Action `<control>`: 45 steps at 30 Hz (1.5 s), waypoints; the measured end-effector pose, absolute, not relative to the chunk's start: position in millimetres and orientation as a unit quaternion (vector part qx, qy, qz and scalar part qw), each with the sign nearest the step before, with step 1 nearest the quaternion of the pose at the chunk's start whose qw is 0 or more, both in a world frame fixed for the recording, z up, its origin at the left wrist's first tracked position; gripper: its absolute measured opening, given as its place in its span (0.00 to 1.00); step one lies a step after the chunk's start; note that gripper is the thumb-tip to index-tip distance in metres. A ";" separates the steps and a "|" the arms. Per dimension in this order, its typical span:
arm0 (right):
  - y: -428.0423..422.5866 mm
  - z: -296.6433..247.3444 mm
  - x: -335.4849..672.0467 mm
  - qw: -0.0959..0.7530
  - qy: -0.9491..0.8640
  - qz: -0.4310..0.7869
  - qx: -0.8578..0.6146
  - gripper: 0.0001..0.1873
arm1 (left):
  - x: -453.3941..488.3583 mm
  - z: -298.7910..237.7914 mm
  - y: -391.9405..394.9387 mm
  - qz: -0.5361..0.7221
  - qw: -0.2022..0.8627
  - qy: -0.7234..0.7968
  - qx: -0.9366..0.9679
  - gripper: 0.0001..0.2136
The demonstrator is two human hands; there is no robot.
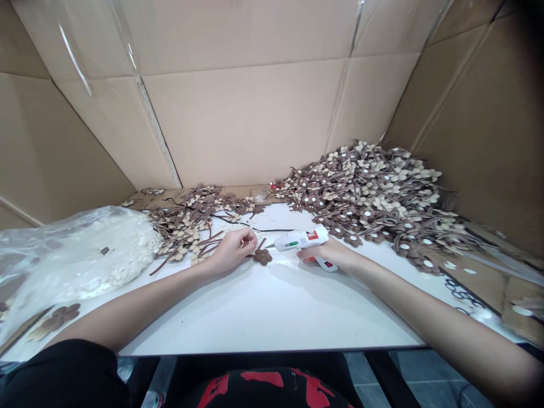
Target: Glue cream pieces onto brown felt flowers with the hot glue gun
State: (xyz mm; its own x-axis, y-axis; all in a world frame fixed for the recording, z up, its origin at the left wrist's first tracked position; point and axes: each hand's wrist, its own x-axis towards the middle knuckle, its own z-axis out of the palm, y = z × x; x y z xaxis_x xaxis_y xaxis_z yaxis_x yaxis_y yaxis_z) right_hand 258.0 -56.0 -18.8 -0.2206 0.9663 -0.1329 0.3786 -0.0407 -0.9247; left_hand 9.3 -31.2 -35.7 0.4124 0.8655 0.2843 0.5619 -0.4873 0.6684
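Observation:
My right hand [312,252] is wrapped round the handle of a white glue gun [293,240] with red, orange and green parts. Its nozzle points left, close above a dark brown felt-like flower [262,256] with thin strips. My left hand [238,247] is closed in a pinch at the left edge of that flower, apparently on one of its strips; the fingertips partly hide the grip. Beside and behind my left hand lies a loose heap of beige and brown flowers [187,229] with strips.
A large pile of flowers, many with white dots [365,192], rises at the back right. A clear plastic bag of white discs [114,249] lies at left. Cardboard walls [246,124] enclose the white table [255,317]. A black cord [272,230] runs behind my hands.

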 end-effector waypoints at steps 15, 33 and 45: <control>-53.4 -21.8 260.6 0.307 -0.623 0.472 -0.543 0.05 | 5.0 -39.5 -25.1 0.313 0.239 0.432 0.811 0.07; -45.5 -27.6 266.5 0.369 -0.592 0.441 -0.565 0.07 | 10.8 -26.9 -36.3 0.286 0.172 0.365 0.869 0.10; -39.2 -35.1 269.3 0.367 -0.599 0.451 -0.550 0.10 | 10.9 -34.8 -36.4 0.238 0.090 0.271 0.928 0.13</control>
State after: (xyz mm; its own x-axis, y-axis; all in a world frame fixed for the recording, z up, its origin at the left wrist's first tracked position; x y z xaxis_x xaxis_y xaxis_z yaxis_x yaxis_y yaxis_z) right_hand 269.3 -39.2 -35.1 -0.1250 0.9906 -0.0554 0.3284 -0.0114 -0.9445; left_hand 10.9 -36.4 -34.8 0.7403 0.5454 0.3931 0.4597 -0.8373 0.2960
